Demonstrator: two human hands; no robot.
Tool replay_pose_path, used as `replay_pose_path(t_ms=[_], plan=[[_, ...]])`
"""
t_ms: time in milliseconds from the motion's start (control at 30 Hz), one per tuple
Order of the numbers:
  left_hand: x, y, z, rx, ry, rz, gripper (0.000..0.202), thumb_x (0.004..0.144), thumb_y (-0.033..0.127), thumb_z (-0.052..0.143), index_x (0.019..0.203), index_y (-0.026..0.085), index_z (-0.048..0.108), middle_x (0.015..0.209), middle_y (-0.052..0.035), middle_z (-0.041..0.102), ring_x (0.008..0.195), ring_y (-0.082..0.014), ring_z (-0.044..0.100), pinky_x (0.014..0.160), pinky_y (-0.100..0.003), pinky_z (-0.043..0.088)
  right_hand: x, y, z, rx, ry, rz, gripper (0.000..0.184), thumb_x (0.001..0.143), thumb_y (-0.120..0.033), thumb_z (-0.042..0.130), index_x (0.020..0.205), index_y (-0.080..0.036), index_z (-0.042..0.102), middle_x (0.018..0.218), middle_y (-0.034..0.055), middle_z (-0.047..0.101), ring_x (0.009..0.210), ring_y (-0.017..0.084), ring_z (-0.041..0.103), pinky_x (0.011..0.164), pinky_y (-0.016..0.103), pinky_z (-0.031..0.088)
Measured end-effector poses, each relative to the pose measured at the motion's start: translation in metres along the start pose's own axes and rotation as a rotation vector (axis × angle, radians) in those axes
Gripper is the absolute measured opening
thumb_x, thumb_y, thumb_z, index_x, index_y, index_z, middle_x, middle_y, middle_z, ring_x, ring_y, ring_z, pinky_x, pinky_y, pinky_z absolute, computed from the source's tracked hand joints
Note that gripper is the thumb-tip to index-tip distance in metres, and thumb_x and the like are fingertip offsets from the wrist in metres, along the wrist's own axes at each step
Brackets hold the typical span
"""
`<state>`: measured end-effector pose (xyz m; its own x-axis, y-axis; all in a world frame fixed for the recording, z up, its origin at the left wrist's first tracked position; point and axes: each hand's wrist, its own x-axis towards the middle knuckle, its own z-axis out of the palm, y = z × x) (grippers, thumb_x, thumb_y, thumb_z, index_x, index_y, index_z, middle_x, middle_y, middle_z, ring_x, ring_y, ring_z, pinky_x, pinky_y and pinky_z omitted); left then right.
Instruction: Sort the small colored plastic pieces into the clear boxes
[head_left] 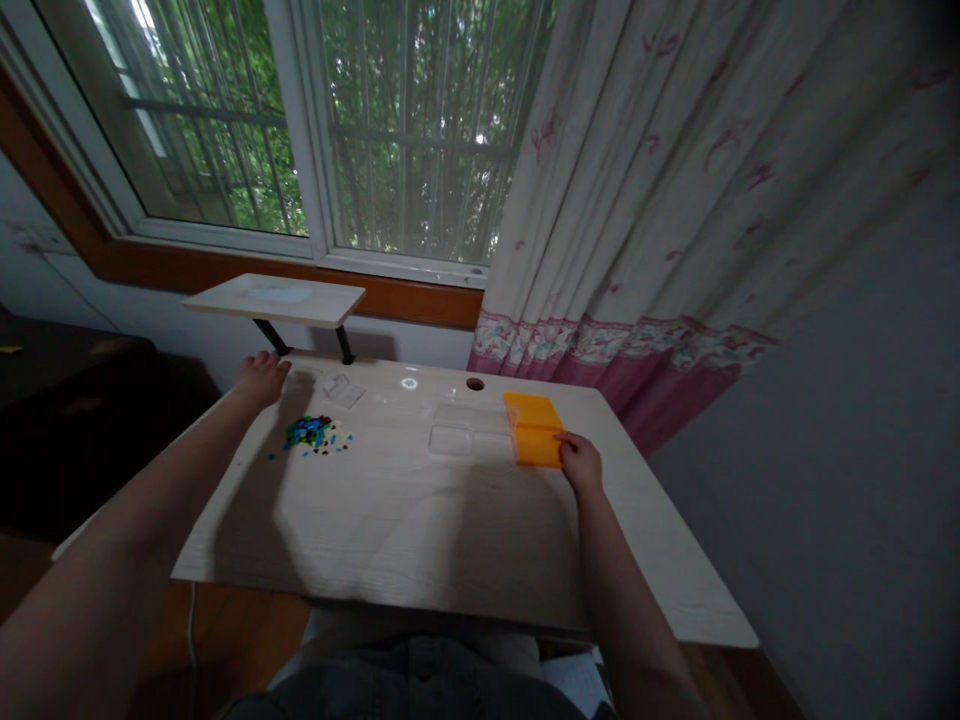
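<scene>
My right hand (580, 462) grips the near right corner of an orange box (533, 428) that lies open on the pale wooden table (420, 540). A clear plastic box (469, 430) lies just left of the orange one. My left hand (262, 378) rests at the table's far left edge, fingers curled down; whether it holds anything is hidden. A small heap of coloured beads (317, 434) lies to the right of and nearer than that hand, and a small clear piece (344, 390) lies beyond the beads.
A raised shelf (276, 298) on black legs stands at the back left of the table. A cable hole (475, 383) is in the tabletop's far edge. Behind are a barred window (300, 120) and a pink-patterned curtain (675, 200).
</scene>
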<state>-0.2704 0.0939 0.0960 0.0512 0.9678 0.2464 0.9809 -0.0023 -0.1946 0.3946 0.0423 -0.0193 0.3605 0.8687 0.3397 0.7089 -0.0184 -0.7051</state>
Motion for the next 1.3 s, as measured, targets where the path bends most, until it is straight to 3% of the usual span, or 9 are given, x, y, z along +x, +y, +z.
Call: replay_pose_path(t_ms=[133,333,700,867,1033,1300], plan=[[-0.005,-0.012,0.005,0.037,-0.021,-0.069,0.044,0.079,0.017,0.042,0.117,0.013,0.064,0.124,-0.0228,0.058,0.119,-0.0382,0.045,0.094,-0.051,0.036,-0.001,-0.002,0.000,0.004,0.007,0.004,0.034,0.076,-0.021,0.045,0.091,-0.018,0.075,0.105,0.0087,0.073,0.102,0.023,0.066,0.098,0.038,0.049],[-0.007,-0.011,0.008,0.067,-0.048,-0.140,0.034,0.086,0.023,0.046,0.112,0.013,0.065,0.123,-0.0203,0.055,0.116,-0.0350,0.044,0.092,-0.047,0.034,-0.001,-0.001,-0.001,-0.005,0.002,-0.013,0.034,0.076,-0.021,0.045,0.092,-0.017,0.076,0.109,0.0097,0.072,0.104,0.024,0.065,0.100,0.039,0.048],[-0.010,0.005,-0.023,0.070,0.034,-0.153,0.031,0.089,0.033,0.053,0.108,0.012,0.065,0.114,-0.0159,0.063,0.109,-0.0302,0.047,0.095,-0.047,0.030,0.001,0.001,0.000,-0.014,0.006,-0.007,0.033,0.077,-0.022,0.046,0.091,-0.019,0.076,0.110,0.0079,0.072,0.105,0.023,0.065,0.101,0.039,0.047],[-0.017,0.032,-0.039,0.027,0.094,-0.050,0.030,0.091,0.035,0.052,0.108,0.013,0.064,0.110,-0.0144,0.066,0.107,-0.0310,0.051,0.096,-0.048,0.031,0.001,0.002,0.000,-0.009,0.003,-0.017,0.033,0.077,-0.021,0.046,0.091,-0.017,0.076,0.108,0.0098,0.072,0.103,0.024,0.065,0.100,0.039,0.048],[-0.036,0.077,-0.047,-0.042,0.155,0.138,0.027,0.093,0.038,0.048,0.107,0.021,0.063,0.109,-0.0109,0.066,0.112,-0.0312,0.051,0.101,-0.048,0.027,0.001,0.003,0.001,-0.011,0.012,-0.011,0.033,0.077,-0.021,0.047,0.092,-0.018,0.076,0.111,0.0094,0.072,0.106,0.024,0.065,0.101,0.040,0.047],[-0.050,0.148,-0.038,-0.109,0.152,0.512,0.018,0.094,0.033,0.050,0.098,0.023,0.064,0.096,-0.0096,0.066,0.101,-0.0288,0.055,0.093,-0.046,0.031,0.001,0.002,0.000,-0.010,0.013,-0.019,0.033,0.077,-0.020,0.046,0.091,-0.018,0.076,0.109,0.0088,0.073,0.105,0.023,0.065,0.102,0.039,0.047]])
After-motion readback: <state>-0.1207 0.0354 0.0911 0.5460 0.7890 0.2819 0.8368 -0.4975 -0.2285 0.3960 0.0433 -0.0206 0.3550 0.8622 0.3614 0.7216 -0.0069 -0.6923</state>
